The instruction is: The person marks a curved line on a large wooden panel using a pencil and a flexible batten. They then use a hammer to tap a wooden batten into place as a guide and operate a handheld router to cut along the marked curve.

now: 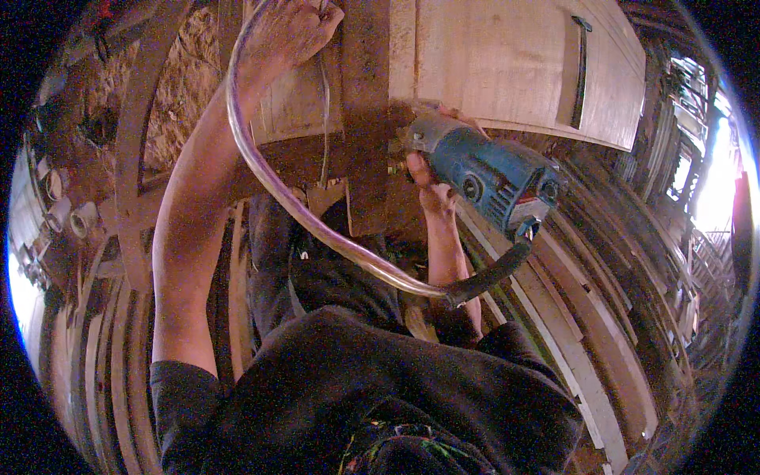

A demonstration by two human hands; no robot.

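Note:
My right hand [424,176] grips a blue corded power tool [487,170], its fingers wrapped around the underside and far side. The tool has a grey front end, a vented round cap and a rear end pointing toward the lower right. Its working end lies against or just above a dark wooden post [366,119]; contact cannot be made out. From the rear runs a thick, shiny cord [317,226], curving left and up across my left forearm. At the top edge my left hand [297,33] is closed near the post; what it holds is hidden.
A pale wooden panel [507,67] with a dark slot stands beyond the tool. Long boards [586,332] lie stacked at the right, more [107,372] at the left. A curved wooden frame piece [131,158] rises at the left. A thin wire [325,119] hangs beside the post.

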